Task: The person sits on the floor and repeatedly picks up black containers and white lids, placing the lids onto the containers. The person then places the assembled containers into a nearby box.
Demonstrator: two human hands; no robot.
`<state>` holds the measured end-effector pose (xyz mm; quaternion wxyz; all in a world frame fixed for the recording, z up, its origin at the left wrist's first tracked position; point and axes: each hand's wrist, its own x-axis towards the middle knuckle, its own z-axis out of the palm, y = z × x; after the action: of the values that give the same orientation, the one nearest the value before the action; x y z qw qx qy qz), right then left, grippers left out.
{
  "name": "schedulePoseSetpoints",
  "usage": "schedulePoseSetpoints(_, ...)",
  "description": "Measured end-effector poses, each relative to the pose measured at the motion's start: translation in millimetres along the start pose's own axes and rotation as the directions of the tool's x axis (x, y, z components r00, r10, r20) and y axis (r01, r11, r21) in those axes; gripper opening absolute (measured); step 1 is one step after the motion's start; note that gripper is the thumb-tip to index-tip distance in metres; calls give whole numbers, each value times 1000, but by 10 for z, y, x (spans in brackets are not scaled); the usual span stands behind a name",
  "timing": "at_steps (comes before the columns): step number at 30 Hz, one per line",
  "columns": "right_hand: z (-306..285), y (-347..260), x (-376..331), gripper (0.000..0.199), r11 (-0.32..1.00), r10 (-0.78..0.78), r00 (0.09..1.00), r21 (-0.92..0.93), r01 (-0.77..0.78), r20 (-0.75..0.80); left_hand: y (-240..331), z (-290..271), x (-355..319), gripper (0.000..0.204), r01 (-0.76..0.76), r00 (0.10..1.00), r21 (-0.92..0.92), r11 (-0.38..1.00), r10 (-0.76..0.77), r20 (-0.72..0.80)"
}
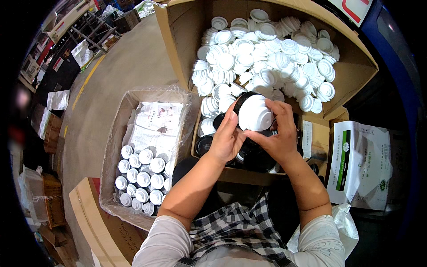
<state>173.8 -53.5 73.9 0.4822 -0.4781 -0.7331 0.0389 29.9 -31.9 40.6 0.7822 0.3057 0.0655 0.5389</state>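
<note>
Left grip (229,140) and right grip (281,135) are holding one white cap (257,115) between them, each curled no wider than the piece itself. On one side the left thumb is lying along the edge, beside a black band (243,101) that is showing at the cap's upper left; on the other, the right fingers are bending round the far side while the right thumb is reaching in under the lower edge. Fingertips behind the piece are staying out of sight, so how firmly they are pressing is something I cannot tell.

Judging by its look, the cap is probably weighing little and behaving like stiff, smooth plastic, so it is likely to be sliding a little under dry skin rather than breaking. Its outer edge is offering the best hold, with thumbs and fingers facing each other across it; the domed, stepped top is giving less to catch.

Both hands are keeping the cap above the near end of a large cardboard box (172,49), where many loose white caps (243,46) are lying in a heap. Black pieces (204,144) are sitting below the hands, partly hidden by them. To the left, a plastic-lined box (114,140) is holding rows of white-topped pieces (143,179), standing upright beside a printed sheet (155,118). On the right, a white and green package (367,164) is lying near the large box.
</note>
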Motion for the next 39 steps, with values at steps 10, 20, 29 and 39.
schedulePoseSetpoints(10,171,394,-35,69,869,162,987,476,-137,-12,-90,-36,67,53,-131,988,528,839,153,2)
schedulePoseSetpoints(20,277,499,-22,44,548,550,834,733,-403,46,-354,37,15,55,-275,940,844,460,313,135)
schedulePoseSetpoints(29,628,591,-183,36,831,416,864,504,-236,-282,-476,-176,125,25,-186,959,641,745,280,-47)
schedulePoseSetpoints(39,1059,747,-212,38,841,526,812,292,-455,-253,-660,-414,463,37,31,676,731,682,524,-518)
